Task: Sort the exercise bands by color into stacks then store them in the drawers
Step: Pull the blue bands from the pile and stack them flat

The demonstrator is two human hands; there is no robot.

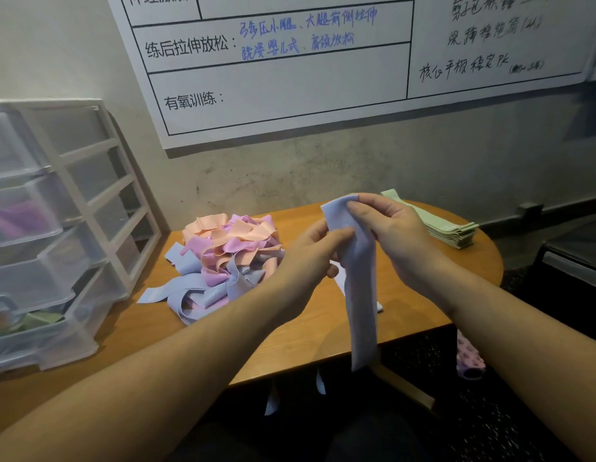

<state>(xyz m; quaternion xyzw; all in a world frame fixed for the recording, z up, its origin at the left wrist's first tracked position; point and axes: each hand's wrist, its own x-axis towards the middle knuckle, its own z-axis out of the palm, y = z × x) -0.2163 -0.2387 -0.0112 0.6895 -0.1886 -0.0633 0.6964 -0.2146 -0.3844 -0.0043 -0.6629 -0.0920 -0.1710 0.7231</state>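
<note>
A light blue band (360, 288) hangs upright over the wooden table (310, 328). My right hand (393, 228) pinches its top end, and my left hand (310, 258) grips it just below. A mixed heap of pink, peach and blue bands (223, 261) lies left of my hands. Several green bands form a neat stack (446, 228) at the table's far right. Under the hanging band, part of another pale band (340, 281) lies flat on the table. The clear plastic drawer unit (53, 235) stands at the left, with its drawers pulled out.
A white board with writing (290, 68) hangs on the wall behind the table. One drawer holds something pink (20, 218); the lowest drawer holds green and peach pieces (33, 320). A pink patterned object (468, 360) lies on the dark floor at the right.
</note>
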